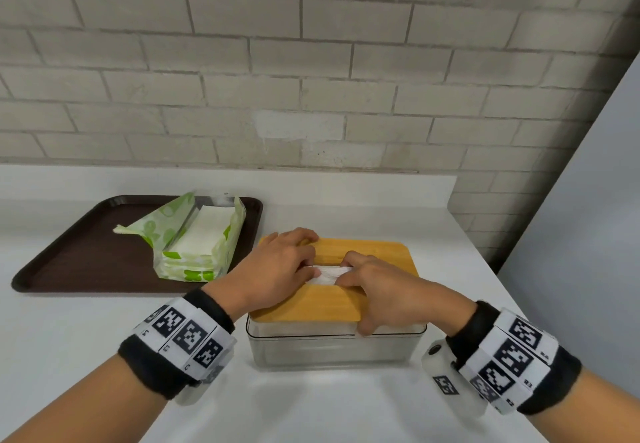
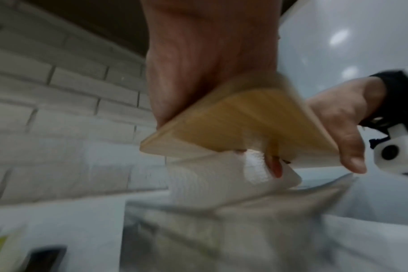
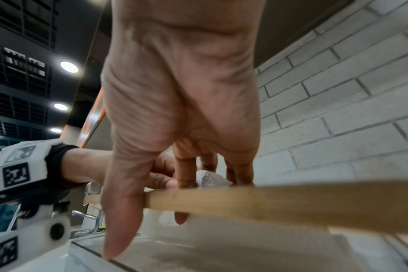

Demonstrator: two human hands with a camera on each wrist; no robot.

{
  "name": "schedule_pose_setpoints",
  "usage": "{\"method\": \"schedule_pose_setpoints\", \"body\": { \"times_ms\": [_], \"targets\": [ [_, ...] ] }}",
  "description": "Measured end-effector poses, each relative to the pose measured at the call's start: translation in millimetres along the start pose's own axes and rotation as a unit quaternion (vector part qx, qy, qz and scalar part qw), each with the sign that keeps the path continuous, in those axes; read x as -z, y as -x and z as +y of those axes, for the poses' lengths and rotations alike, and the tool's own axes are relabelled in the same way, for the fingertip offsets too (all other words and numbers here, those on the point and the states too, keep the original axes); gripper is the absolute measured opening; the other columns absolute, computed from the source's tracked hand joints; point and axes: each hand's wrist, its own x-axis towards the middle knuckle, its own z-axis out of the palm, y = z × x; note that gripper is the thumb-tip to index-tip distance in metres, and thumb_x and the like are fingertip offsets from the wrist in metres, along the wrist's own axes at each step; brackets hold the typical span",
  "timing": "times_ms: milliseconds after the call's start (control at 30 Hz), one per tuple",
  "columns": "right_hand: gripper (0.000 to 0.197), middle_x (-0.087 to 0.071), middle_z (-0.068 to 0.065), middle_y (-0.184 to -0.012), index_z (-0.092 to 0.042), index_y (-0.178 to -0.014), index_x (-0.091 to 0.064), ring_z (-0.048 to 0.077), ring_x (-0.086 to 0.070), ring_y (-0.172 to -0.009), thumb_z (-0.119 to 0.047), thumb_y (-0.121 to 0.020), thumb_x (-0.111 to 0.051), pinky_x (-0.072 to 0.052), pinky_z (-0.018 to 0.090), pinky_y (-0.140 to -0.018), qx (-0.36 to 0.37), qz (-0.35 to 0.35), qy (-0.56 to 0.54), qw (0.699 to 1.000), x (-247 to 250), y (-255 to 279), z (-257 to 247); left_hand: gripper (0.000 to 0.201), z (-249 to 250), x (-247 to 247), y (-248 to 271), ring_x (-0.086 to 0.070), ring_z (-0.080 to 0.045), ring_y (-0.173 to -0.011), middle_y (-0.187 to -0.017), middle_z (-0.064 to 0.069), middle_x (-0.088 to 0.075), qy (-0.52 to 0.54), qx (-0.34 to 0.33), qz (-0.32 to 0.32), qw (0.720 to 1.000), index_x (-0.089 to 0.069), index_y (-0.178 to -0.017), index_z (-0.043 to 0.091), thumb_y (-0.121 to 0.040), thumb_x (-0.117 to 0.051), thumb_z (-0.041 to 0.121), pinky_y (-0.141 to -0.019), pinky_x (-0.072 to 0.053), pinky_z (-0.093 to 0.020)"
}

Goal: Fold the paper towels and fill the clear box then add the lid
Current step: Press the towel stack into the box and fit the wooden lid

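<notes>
A: What is seen to the left of the clear box?

B: A brown tray is set on the desk left of the box, and on it an opened green-patterned pack is lying with a stack of white towels shown inside.

A: And at the box itself?

B: The wooden lid is held over the box, tilted, not yet seated; in the left wrist view a gap is seen between it and the folded towels below. The left hand is laid on the lid's left part, its fingers curled over the far edge. A tuft of paper towel is drawn up through the slot in the middle of the lid and is pinched from both sides.

A: The right hand?

B: The towel's right end is pinched by its fingers, one finger is pushed through the slot, and the thumb is hooked under the near edge above the box rim.

A: How is this step done well?

B: The tuft is best kept pulled up while the lid is lowered level, so that it is not dragged back under. The corners should be matched to the box rim before any pressure is given. The finger should probably be withdrawn from the slot first, and the stack below should be left undisturbed.
</notes>
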Motion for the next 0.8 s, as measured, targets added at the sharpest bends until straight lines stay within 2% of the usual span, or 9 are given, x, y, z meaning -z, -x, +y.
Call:
{"method": "schedule_pose_setpoints", "body": {
  "times_ms": [67,100,167,300,433,567,700,800],
  "targets": [
    [0.063,-0.028,-0.008,-0.105,-0.015,-0.121,-0.057,0.013,-0.036,-0.097,-0.028,-0.064,-0.082,-0.035,0.019,-0.063,-0.003,-0.017,-0.008,1.000,-3,-5,0,0.018,-2,-8,2,-0.042,-0.014,-0.126,-0.147,0.004,-0.038,0.021,0.021,-0.019,0.999,-0.047,-0.082,0.024,-0.097,-0.046,0.034,-0.110,-0.023,-0.039],
    [0.066,-0.028,-0.008,-0.107,-0.015,-0.123,-0.056,0.013,-0.036,-0.099,-0.030,-0.065,-0.082,-0.036,0.021,-0.068,-0.006,-0.027,-0.010,1.000,-5,-6,1,0.018,-4,-12,3,-0.041,-0.013,-0.128,-0.148,0.005,-0.037,0.028,0.030,-0.026,0.999,-0.045,-0.082,0.025,-0.098,-0.044,0.033,-0.111,-0.022,-0.040],
    [0.068,-0.027,-0.008,-0.109,-0.015,-0.127,-0.053,0.013,-0.034,-0.102,-0.032,-0.067,-0.081,-0.036,0.023,-0.077,-0.012,-0.044,-0.015,0.999,-9,-9,2,0.017,-6,-20,5,-0.038,-0.011,-0.131,-0.149,0.007,-0.035,0.034,0.041,-0.039,0.998,-0.043,-0.085,0.027,-0.099,-0.040,0.035,-0.111,-0.022,-0.040],
    [0.071,-0.027,-0.007,-0.110,-0.015,-0.129,-0.051,0.015,-0.033,-0.107,-0.033,-0.068,-0.081,-0.041,0.028,-0.085,-0.011,-0.064,-0.016,0.998,-12,-10,3,0.014,-7,-29,12,-0.027,-0.008,-0.139,-0.150,0.008,-0.034,0.044,0.046,-0.036,0.997,-0.041,-0.088,0.030,-0.100,-0.037,0.036,-0.112,-0.021,-0.041],
    [0.072,-0.027,-0.007,-0.110,-0.015,-0.130,-0.051,0.017,-0.033,-0.111,-0.033,-0.067,-0.081,-0.041,0.029,-0.086,-0.007,-0.073,-0.018,0.997,-15,-10,2,0.013,-8,-34,16,-0.021,-0.011,-0.143,-0.151,0.009,-0.033,0.052,0.056,-0.043,0.996,-0.042,-0.090,0.030,-0.100,-0.037,0.037,-0.113,-0.019,-0.037],
    [0.074,-0.026,-0.008,-0.110,-0.015,-0.132,-0.050,0.017,-0.032,-0.113,-0.031,-0.067,-0.082,-0.040,0.028,-0.089,-0.004,-0.064,-0.022,0.998,-15,-10,4,0.015,-6,-35,16,-0.020,-0.014,-0.144,-0.153,0.007,-0.031,0.029,0.065,-0.050,0.996,-0.041,-0.094,0.029,-0.101,-0.032,0.037,-0.115,-0.019,-0.040],
    [0.078,-0.024,-0.008,-0.110,-0.015,-0.134,-0.048,0.016,-0.030,-0.116,-0.033,-0.066,-0.083,-0.038,0.026,-0.091,0.003,-0.066,-0.024,0.998,-15,-10,5,0.035,-4,-35,15,-0.019,-0.016,-0.145,-0.154,0.006,-0.029,0.005,0.073,-0.056,0.996,-0.049,-0.108,0.021,-0.099,-0.024,0.043,-0.116,-0.018,-0.044],
    [0.080,-0.024,-0.010,-0.110,-0.016,-0.134,-0.047,0.013,-0.028,-0.111,-0.034,-0.065,-0.083,-0.038,0.027,-0.092,0.006,-0.068,-0.023,0.997,-16,-12,8,0.064,-6,-39,15,-0.024,-0.019,-0.144,-0.152,0.004,-0.034,0.001,0.057,-0.029,0.998,-0.052,-0.110,0.019,-0.087,-0.005,0.057,-0.115,-0.021,-0.048]
  ]
}}
